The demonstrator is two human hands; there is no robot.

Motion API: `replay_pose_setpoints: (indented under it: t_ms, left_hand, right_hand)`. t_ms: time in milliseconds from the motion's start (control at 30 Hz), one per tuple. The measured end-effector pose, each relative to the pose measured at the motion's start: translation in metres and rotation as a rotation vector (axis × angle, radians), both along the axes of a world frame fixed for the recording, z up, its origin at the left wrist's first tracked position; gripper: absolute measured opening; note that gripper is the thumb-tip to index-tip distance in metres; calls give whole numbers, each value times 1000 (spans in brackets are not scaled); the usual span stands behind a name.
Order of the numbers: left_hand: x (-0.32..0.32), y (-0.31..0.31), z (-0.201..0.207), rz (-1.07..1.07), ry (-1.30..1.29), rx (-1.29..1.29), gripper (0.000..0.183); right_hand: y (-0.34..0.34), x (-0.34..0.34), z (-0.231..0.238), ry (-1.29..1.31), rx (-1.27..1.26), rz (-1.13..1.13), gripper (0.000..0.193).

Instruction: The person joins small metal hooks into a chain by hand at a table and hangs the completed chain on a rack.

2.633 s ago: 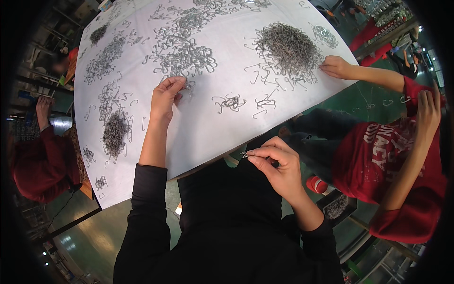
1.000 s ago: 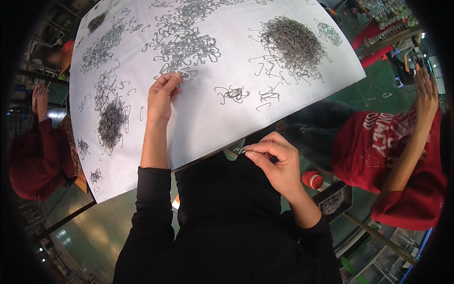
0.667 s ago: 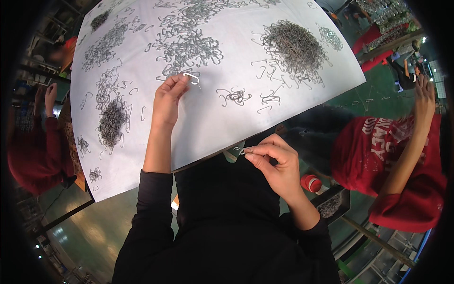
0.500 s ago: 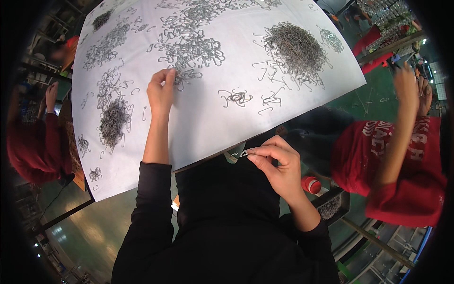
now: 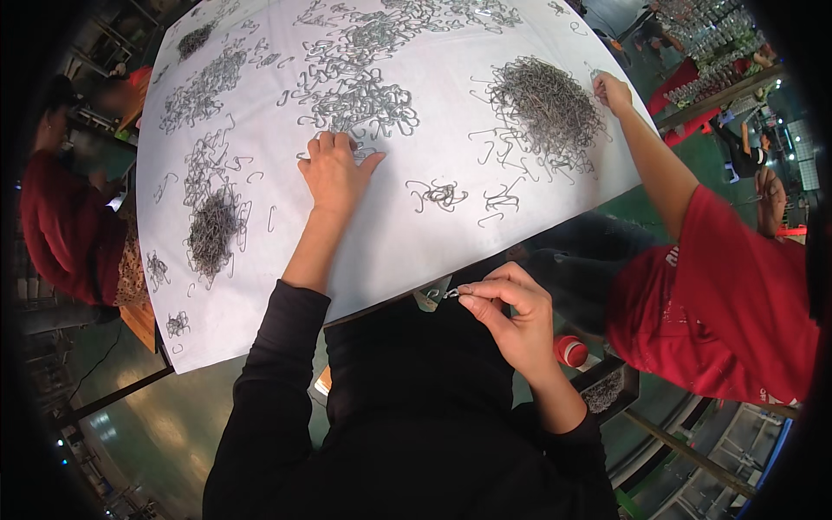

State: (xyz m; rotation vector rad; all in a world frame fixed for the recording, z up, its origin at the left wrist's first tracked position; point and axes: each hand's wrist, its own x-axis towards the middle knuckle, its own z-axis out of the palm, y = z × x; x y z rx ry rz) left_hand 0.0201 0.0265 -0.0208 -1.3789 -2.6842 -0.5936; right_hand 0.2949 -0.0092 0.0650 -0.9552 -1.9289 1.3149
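The left hand (image 5: 334, 173) lay spread-fingered on loose wire hooks (image 5: 368, 104), mid-pick; the right hand (image 5: 511, 316) pinched one small hook (image 5: 449, 294), needing another.

Matt white table cover (image 5: 407, 234), shiny metal wire hooks (image 5: 364, 104)

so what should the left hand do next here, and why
Probably close the left hand on one wire hook from the loose pile under its fingertips: it lies flat and open there, while the right hand pinches a small metal piece at the table edge.
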Motion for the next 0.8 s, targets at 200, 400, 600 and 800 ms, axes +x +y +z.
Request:
replay_pose_setpoints:
  t_ms: [200, 400, 600, 800]
  left_hand:
    - [-7, -9, 2, -7, -119, 5, 27]
    - [-3, -2, -1, -209, -163, 218, 15]
    - [-12, -5, 19, -100, -770, 380, 13]
    - [3, -1, 43, -222, -1259, 336, 14]
  right_hand:
    - [1, 0, -3, 22, -19, 10, 12]
    - [2, 5, -1, 24, -3, -14, 12]
    - [2, 3, -2, 41, -52, 10, 12]
    - [3, 3, 4, 32, -32, -11, 12]
